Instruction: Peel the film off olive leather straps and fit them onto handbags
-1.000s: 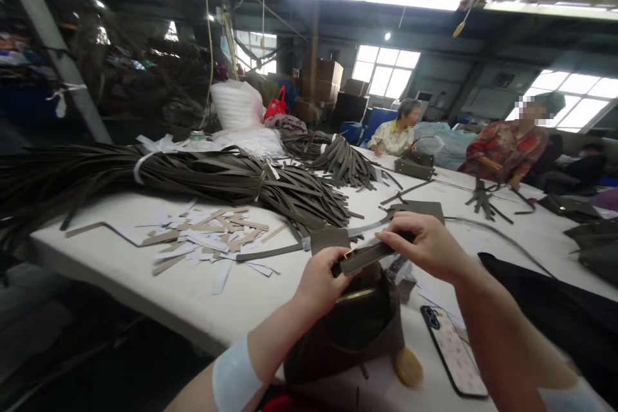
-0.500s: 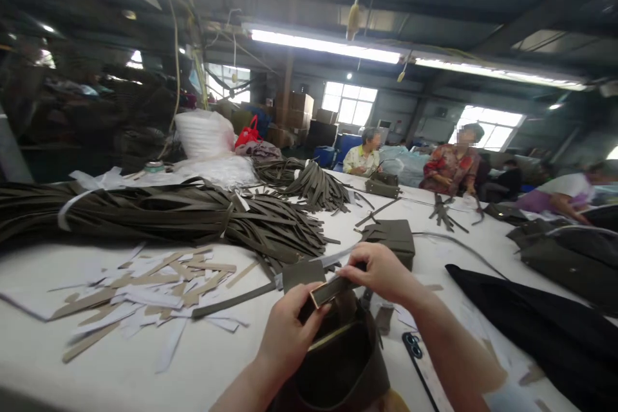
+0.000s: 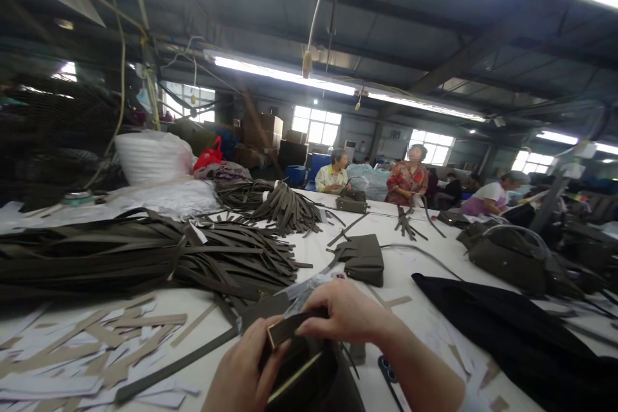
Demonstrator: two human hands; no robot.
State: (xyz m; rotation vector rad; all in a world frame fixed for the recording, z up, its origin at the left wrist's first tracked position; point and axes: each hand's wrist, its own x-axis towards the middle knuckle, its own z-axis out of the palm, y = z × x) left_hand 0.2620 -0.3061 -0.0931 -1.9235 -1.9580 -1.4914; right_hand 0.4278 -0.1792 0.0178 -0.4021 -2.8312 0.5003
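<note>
A dark olive bag (image 3: 333,383) stands at the front edge of the view, its mouth turned up and a pale gold line, perhaps a zip, along its rim. Over it, my left hand (image 3: 244,364) pinches the end of an olive strap (image 3: 290,328) beside its gold-coloured rectangular metal ring. My right hand (image 3: 347,312) is closed on the same strap a short way further right, fingers curled over it. Clear plastic wrap (image 3: 311,290) shows just behind the strap. The undersides of both hands' grips are hidden.
A large bundle of olive straps (image 3: 145,254) lies left, above scattered paper strips (image 3: 96,347). Another olive bag (image 3: 364,257) stands ahead. Black cloth (image 3: 502,328) and a phone (image 3: 390,376) lie right. Several people sit or stand beyond the table (image 3: 318,251).
The camera view has swung right and tilted up, so the table's things sit further left. My right hand has come closer to my left hand along the strap.
</note>
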